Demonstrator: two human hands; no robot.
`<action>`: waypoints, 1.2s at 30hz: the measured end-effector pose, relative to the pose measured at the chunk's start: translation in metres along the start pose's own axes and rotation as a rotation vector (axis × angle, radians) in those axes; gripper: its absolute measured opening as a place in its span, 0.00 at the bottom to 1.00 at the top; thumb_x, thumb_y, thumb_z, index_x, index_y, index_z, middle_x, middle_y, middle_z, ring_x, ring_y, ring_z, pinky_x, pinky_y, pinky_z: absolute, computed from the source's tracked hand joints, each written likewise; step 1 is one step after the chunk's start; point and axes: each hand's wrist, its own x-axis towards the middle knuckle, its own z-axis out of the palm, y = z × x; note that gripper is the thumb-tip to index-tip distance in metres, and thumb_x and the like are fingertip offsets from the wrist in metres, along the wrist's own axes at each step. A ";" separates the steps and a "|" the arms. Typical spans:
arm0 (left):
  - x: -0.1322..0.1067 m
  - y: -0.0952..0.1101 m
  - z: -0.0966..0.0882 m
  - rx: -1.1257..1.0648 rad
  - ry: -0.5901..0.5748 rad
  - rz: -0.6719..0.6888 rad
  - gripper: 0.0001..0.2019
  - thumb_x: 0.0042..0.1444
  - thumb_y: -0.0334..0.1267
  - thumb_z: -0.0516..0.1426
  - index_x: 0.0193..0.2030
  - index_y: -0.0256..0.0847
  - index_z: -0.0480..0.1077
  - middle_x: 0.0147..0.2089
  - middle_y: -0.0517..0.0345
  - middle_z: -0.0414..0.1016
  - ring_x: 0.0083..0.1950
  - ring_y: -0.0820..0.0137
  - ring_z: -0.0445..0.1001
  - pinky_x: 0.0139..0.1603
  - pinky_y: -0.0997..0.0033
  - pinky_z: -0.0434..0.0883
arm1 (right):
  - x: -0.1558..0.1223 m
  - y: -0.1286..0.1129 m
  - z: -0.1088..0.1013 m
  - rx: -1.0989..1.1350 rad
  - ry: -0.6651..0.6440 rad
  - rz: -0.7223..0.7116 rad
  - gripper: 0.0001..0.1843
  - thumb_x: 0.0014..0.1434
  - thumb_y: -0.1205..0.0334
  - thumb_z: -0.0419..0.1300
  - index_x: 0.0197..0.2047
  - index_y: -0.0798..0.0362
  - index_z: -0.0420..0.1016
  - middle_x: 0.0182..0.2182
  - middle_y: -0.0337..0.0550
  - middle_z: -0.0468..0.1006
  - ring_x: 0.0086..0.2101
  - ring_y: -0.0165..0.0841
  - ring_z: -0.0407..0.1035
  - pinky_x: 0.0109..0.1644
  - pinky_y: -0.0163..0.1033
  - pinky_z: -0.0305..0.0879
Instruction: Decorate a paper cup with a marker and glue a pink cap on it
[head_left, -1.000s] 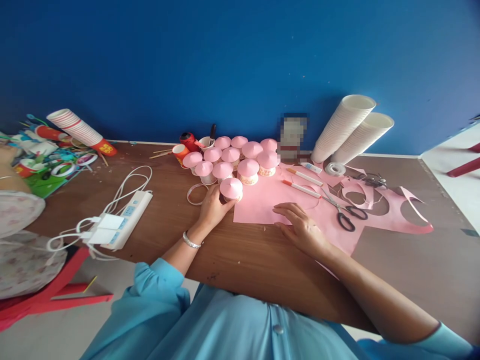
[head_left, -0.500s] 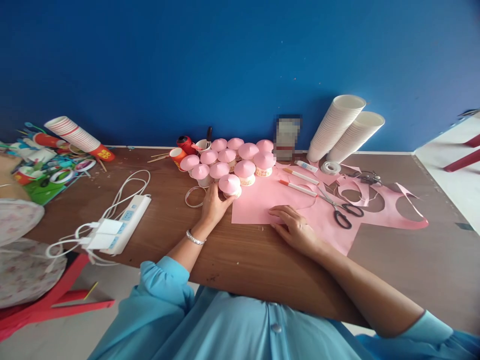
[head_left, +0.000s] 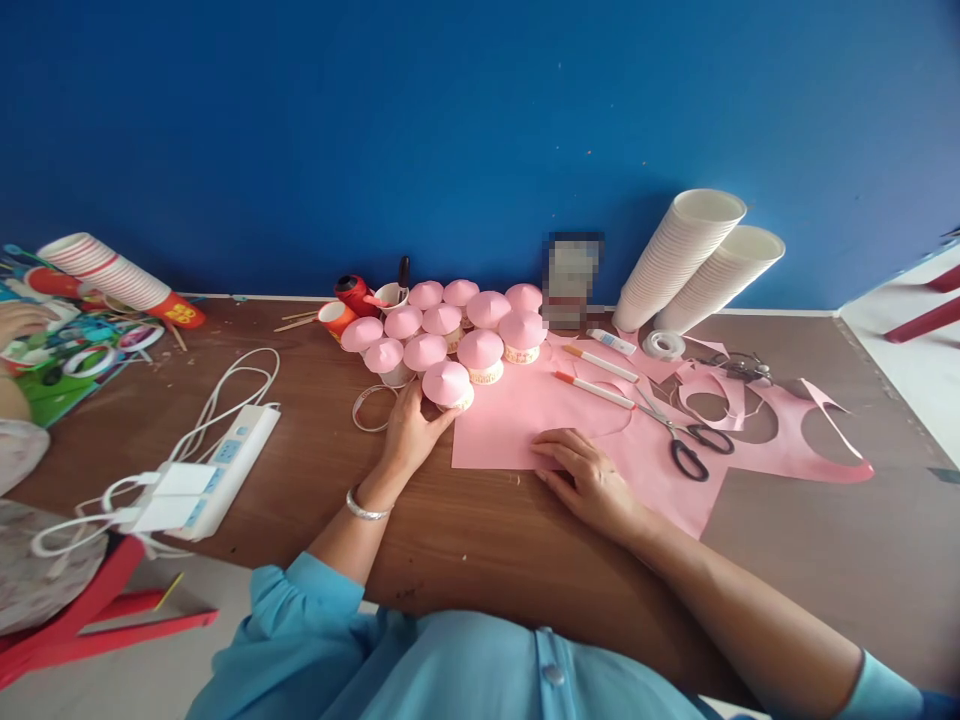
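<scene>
My left hand (head_left: 412,432) has its thumb and fingers around the base of the nearest paper cup with a pink cone top (head_left: 448,385), which stands upright at the front of a cluster. Several more cone-topped cups (head_left: 480,352) stand close together behind it, some with patterned bands. My right hand (head_left: 589,480) lies with fingers stretched out on a pink paper sheet (head_left: 495,430), holding nothing. Beyond it on the paper are a red-capped marker (head_left: 596,390), an orange-capped marker (head_left: 601,362) and dark-handled scissors (head_left: 690,450).
Two tall stacks of white paper cups (head_left: 679,255) lean at the blue wall, near a tape roll (head_left: 664,345). Cut pink scraps (head_left: 795,425) lie to the right. A power strip (head_left: 229,470) with white cables sits on the left, and craft supplies (head_left: 82,340) are piled farther left.
The view has shifted slightly, so the table items appear a little lower and the left-side ones farther left. Both hands keep their places against the cup and the paper.
</scene>
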 end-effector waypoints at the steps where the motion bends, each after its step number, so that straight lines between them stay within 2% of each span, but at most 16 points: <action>1: -0.001 0.000 -0.001 -0.003 0.002 -0.001 0.24 0.53 0.48 0.70 0.52 0.42 0.69 0.53 0.43 0.79 0.56 0.49 0.78 0.55 0.51 0.76 | 0.000 0.000 0.000 0.006 -0.003 0.009 0.13 0.68 0.64 0.58 0.55 0.47 0.75 0.51 0.50 0.80 0.51 0.44 0.76 0.54 0.54 0.79; 8: 0.001 0.000 -0.002 0.000 -0.021 0.006 0.29 0.51 0.50 0.71 0.55 0.42 0.69 0.53 0.44 0.79 0.54 0.50 0.78 0.54 0.51 0.75 | -0.001 -0.004 -0.004 0.030 -0.040 0.050 0.12 0.69 0.63 0.58 0.54 0.46 0.75 0.51 0.49 0.80 0.51 0.43 0.77 0.54 0.54 0.80; 15: 0.005 0.004 0.001 0.039 -0.013 0.052 0.24 0.54 0.50 0.69 0.52 0.41 0.71 0.50 0.44 0.78 0.55 0.49 0.77 0.57 0.50 0.74 | -0.001 -0.003 -0.004 0.000 -0.054 0.040 0.12 0.70 0.62 0.58 0.54 0.46 0.75 0.51 0.49 0.80 0.51 0.43 0.77 0.53 0.53 0.80; 20: -0.008 0.004 -0.012 0.022 0.017 -0.008 0.25 0.55 0.49 0.69 0.55 0.40 0.71 0.51 0.44 0.78 0.55 0.52 0.77 0.57 0.53 0.74 | -0.003 0.000 -0.003 0.001 -0.055 0.023 0.12 0.71 0.62 0.57 0.55 0.47 0.75 0.52 0.50 0.79 0.51 0.42 0.76 0.53 0.52 0.80; 25: -0.016 -0.006 -0.032 0.120 0.084 -0.007 0.21 0.55 0.46 0.68 0.50 0.39 0.71 0.46 0.48 0.77 0.51 0.56 0.77 0.53 0.56 0.75 | -0.004 0.001 -0.003 0.029 -0.068 0.006 0.13 0.71 0.63 0.57 0.56 0.47 0.75 0.53 0.50 0.78 0.53 0.42 0.75 0.55 0.51 0.78; 28: -0.016 -0.014 -0.036 0.175 0.080 -0.029 0.20 0.54 0.46 0.68 0.47 0.39 0.71 0.42 0.50 0.76 0.47 0.57 0.76 0.49 0.56 0.75 | -0.003 0.001 -0.003 0.036 -0.052 0.002 0.13 0.70 0.63 0.57 0.55 0.47 0.76 0.53 0.50 0.79 0.52 0.42 0.75 0.55 0.51 0.78; 36: -0.020 -0.026 -0.035 0.208 0.036 -0.110 0.22 0.55 0.49 0.67 0.49 0.37 0.70 0.47 0.43 0.79 0.51 0.52 0.77 0.54 0.52 0.75 | -0.004 0.004 -0.004 0.002 -0.062 0.016 0.13 0.70 0.63 0.57 0.56 0.49 0.75 0.52 0.50 0.79 0.51 0.42 0.75 0.55 0.51 0.77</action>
